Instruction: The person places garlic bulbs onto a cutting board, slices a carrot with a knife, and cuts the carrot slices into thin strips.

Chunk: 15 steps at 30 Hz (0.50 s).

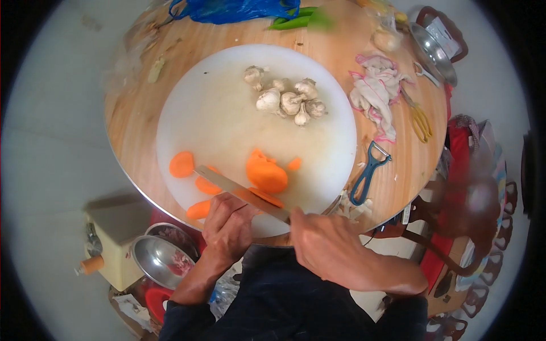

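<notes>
A knife [230,187] lies across carrot pieces near the front of the round white cutting board [210,113]. My right hand [321,241] is closed around its handle. Beneath the blade, my left hand [228,221] has bent fingers close together beside the carrot; what they grip, if anything, is hidden. Sliced carrot [267,172] is heaped right of the blade, with a small bit [294,164] beside it. Another slice [182,164] rests at the board's left, and one [198,210] by my left hand. Several garlic bulbs [291,103] sit at the board's upper right.
A green peeler [368,175], a cloth [378,91] and yellow-handled scissors [421,121] are right of the board. Behind it are a blue bag [233,10] and green peppers [294,20]. Metal bowls [162,261] stand below the table's left edge.
</notes>
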Each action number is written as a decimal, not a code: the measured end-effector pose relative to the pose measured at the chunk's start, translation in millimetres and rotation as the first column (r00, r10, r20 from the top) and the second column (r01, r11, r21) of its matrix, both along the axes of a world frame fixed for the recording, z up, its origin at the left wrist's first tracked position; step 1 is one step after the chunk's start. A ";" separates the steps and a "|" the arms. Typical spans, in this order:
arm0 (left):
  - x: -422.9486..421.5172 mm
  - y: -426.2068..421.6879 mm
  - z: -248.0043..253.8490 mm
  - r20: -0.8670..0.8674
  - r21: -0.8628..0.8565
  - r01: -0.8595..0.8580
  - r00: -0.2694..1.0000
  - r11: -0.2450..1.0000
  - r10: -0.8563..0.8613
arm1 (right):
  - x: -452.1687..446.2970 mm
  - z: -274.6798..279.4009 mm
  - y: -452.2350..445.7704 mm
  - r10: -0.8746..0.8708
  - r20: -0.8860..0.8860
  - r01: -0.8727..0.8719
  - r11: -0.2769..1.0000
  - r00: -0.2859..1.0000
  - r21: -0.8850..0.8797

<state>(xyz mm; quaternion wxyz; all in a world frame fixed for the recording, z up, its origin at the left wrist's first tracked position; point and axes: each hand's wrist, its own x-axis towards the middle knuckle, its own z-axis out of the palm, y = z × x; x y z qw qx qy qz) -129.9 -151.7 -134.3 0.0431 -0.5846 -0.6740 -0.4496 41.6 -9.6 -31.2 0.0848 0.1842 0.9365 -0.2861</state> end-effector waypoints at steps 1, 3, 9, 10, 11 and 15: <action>0.6 1.4 -1.2 0.001 0.018 -0.005 1.000 1.000 0.005 | -6.6 -6.9 1.9 -0.007 -0.002 0.007 1.000 1.000 0.004; 0.2 2.4 -1.7 -0.001 0.039 -0.013 1.000 0.999 0.013 | -17.7 -22.4 5.3 0.025 -0.034 -0.024 0.999 0.999 0.031; -1.2 1.6 -1.3 -0.011 0.037 -0.006 1.000 0.999 0.007 | -15.6 -28.8 9.8 0.025 -0.014 -0.025 1.000 1.000 -0.016; -1.3 1.0 -3.4 0.005 0.049 -0.002 1.000 0.999 0.001 | -11.9 -26.8 11.1 0.032 -0.015 -0.032 0.999 0.999 -0.015; -0.8 -0.8 -4.8 0.023 0.057 0.000 1.000 0.998 -0.001 | -6.3 -21.4 11.5 0.018 -0.049 -0.020 0.999 0.999 -0.039; -0.2 -0.5 0.1 0.020 0.043 0.006 1.000 0.999 -0.007 | 8.9 7.2 -0.3 -0.041 -0.073 0.040 0.999 0.996 -0.020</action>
